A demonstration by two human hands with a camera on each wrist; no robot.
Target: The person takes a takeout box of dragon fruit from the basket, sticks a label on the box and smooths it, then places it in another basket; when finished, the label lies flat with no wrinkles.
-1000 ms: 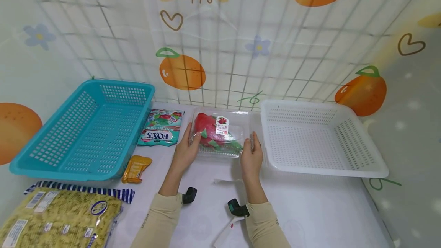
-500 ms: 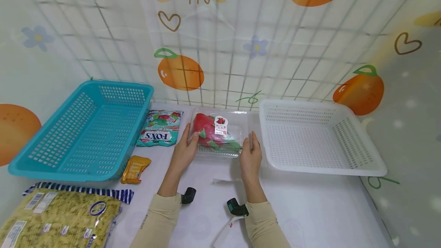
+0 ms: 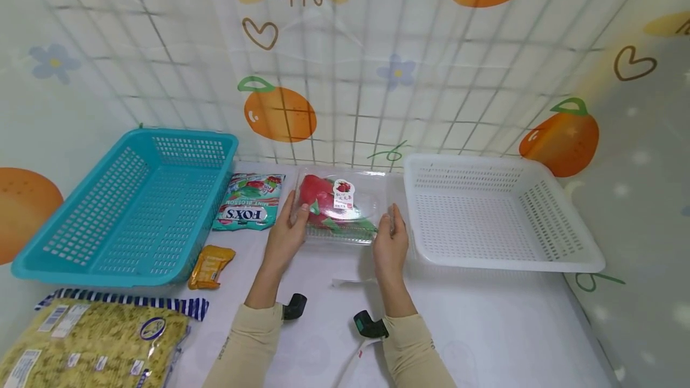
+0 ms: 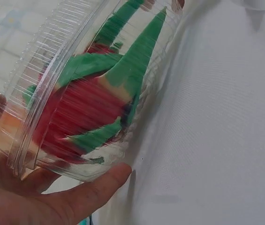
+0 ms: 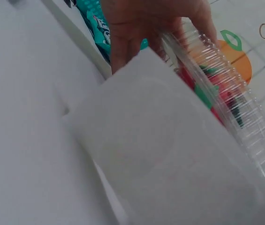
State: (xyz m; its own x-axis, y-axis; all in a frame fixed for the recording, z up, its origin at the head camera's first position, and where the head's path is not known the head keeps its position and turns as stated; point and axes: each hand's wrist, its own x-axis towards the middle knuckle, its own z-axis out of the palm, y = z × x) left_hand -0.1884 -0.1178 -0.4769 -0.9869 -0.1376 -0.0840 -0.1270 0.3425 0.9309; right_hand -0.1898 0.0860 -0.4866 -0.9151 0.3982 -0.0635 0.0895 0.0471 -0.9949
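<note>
A clear plastic clamshell box (image 3: 372, 187) is held between both hands near the back of the table. Inside lies a red dragon fruit (image 3: 317, 190) with green scales, and a white sticker (image 3: 343, 194) is on the lid. My left hand (image 3: 286, 232) grips the left end of the box, thumb on the near side. At the opposite end my right hand (image 3: 390, 244) grips it the same way. In the left wrist view the thumb (image 4: 102, 187) presses the lower edge of the box. A white sheet (image 5: 160, 140) hides much of the box in the right wrist view.
A white basket (image 3: 504, 265) stands right of the box. To the left are a teal basket (image 3: 129, 277), a Fox's candy bag (image 3: 250, 202), a small orange packet (image 3: 211, 266) and a large yellowish food bag (image 3: 97, 337). A patterned curtain (image 3: 345, 64) hangs behind.
The head view has shifted slightly, so most things appear a little further left. Both hands keep their grip on the box. The white strip by the right wrist has swung a little.
</note>
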